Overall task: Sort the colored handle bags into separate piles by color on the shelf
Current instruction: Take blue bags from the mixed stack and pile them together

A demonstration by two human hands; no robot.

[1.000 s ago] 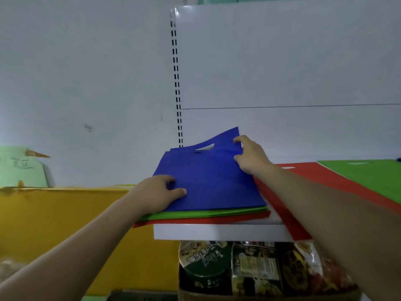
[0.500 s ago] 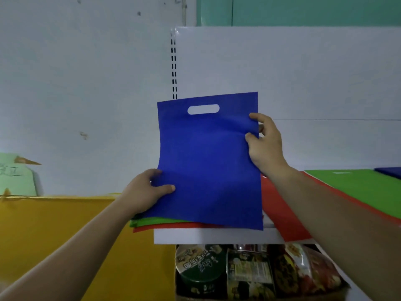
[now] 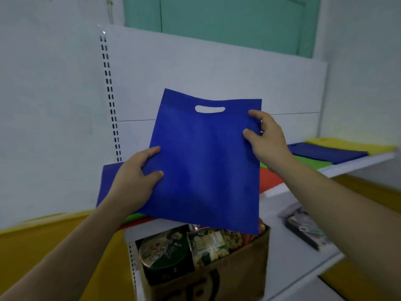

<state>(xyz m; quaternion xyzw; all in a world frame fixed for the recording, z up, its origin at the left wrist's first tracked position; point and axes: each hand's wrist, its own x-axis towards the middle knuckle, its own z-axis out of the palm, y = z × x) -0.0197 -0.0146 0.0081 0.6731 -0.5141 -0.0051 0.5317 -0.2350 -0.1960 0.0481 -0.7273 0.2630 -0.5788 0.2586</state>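
The blue bag moved up & right since before, L hand & R hand both gripping its sides mid-frame.

Dim, bluish light; soft, wide-angle-warped edges

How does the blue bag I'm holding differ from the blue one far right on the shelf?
The held blue bag hangs upright, off the shelf; the far-right blue bag lies flat on it. The left hand and right hand grip the held one; no hand touches the far-right one. Both are blue.
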